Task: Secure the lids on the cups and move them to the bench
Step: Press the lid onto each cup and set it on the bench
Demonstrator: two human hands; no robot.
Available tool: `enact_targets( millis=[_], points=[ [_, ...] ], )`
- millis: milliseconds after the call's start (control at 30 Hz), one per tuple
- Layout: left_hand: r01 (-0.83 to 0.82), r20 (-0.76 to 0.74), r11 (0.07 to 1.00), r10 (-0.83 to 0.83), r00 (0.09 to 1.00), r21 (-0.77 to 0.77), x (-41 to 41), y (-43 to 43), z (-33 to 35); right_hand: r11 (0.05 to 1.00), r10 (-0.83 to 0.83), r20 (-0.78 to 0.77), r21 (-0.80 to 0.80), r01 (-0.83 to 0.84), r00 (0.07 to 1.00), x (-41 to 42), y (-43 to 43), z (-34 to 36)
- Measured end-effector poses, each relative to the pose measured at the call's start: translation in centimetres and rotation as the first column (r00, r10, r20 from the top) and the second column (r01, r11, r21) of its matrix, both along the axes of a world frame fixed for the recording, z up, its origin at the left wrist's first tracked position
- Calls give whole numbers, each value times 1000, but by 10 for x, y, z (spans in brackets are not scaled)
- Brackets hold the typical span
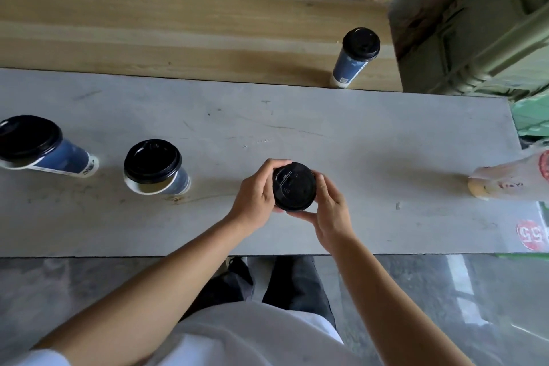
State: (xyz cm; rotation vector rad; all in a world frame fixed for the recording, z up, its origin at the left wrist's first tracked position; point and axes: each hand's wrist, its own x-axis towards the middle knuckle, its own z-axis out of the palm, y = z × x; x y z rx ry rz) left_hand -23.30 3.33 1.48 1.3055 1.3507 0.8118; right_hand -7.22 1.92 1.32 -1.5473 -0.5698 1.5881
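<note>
A cup with a black lid [294, 186] stands on the grey table [371, 157] right in front of me; only its lid shows from above. My left hand [257, 194] grips its left side and my right hand [331, 211] grips its right side, fingers on the lid rim. Two more blue cups stand to the left: one [156, 168] with a black lid sitting loosely askew, another [38, 147] at the far left edge with its lid on top. A lidded blue cup [355, 58] stands on the wooden bench [178, 38] beyond the table.
A pale cup with red print [511, 178] lies at the table's right end. A green case [490, 24] stands right of the bench. A red round sticker [531, 234] marks the table's right corner. My legs and the floor show below the near edge.
</note>
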Motion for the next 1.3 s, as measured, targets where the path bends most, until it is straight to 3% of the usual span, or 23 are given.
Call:
enact_targets(
  millis=[300, 467, 633, 733, 833, 967, 1033, 1133, 1167, 1233, 1300],
  points=[
    [-233, -21, 968, 232, 972, -93, 27, -1, 12, 964, 263, -69, -18, -265, 962, 25, 28, 7],
    [-507, 17, 841, 519, 855, -190, 56, -2, 22, 886, 461, -136, 26, -462, 877, 41, 30, 11],
    [-691, 3, 619, 745, 667, -374, 75, 0, 15, 726, 669, 106, 116, -677, 736, 60, 26, 3],
    [-652, 45, 513, 803, 594, -558, 84, 0, 18, 659, 689, 353, 57, -750, 633, 65, 29, -8],
    [-649, 42, 542, 783, 620, -534, 86, 4, 18, 658, 659, 445, 51, -752, 606, 67, 41, -7],
    [-645, 80, 653, 724, 685, -397, 80, 10, 10, 643, 664, 506, -11, -766, 551, 64, 59, 13],
    [-682, -73, 704, 683, 726, -198, 71, 8, -5, 618, 663, 581, -69, -783, 472, 64, 71, 21],
    [-564, -499, 823, 517, 695, 66, 52, -3, -46, 554, 655, 684, -144, -820, 323, 63, 95, 37],
    [-500, -635, 862, 432, 640, 81, 48, -7, -62, 533, 642, 720, -171, -828, 265, 63, 103, 43],
    [-410, -821, 910, 193, 537, -55, 48, -15, -88, 476, 592, 799, -245, -845, 103, 61, 118, 50],
    [-415, -842, 903, 138, 522, -110, 50, -24, -110, 401, 552, 830, -350, -846, -82, 55, 131, 53]
  ],
)
